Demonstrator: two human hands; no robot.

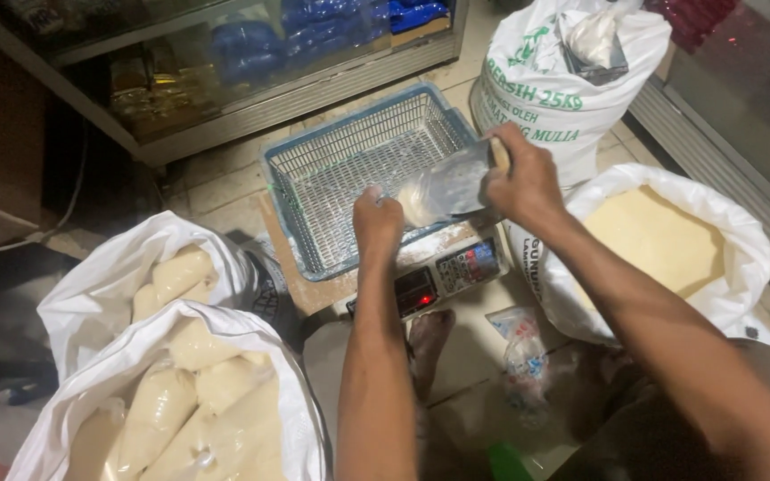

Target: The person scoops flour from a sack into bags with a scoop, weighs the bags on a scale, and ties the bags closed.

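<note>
My left hand [376, 221] and my right hand [520, 181] hold a clear plastic bag [443, 189] between them. The bag has a little pale flour in its left end. The left hand pinches that filled end; the right hand grips the other end, together with what looks like a scoop handle. The bag hangs just above the near right corner of a blue wire basket [331, 165], which rests on a digital scale [443, 272] with a lit red display.
An open white sack of flour [670, 240] stands right of the scale. A printed white sack [572, 89] is behind it. Two white sacks [180, 383] of filled bags sit at lower left. Spare plastic bags [523, 352] lie on the floor. A glass cabinet [225, 62] stands behind.
</note>
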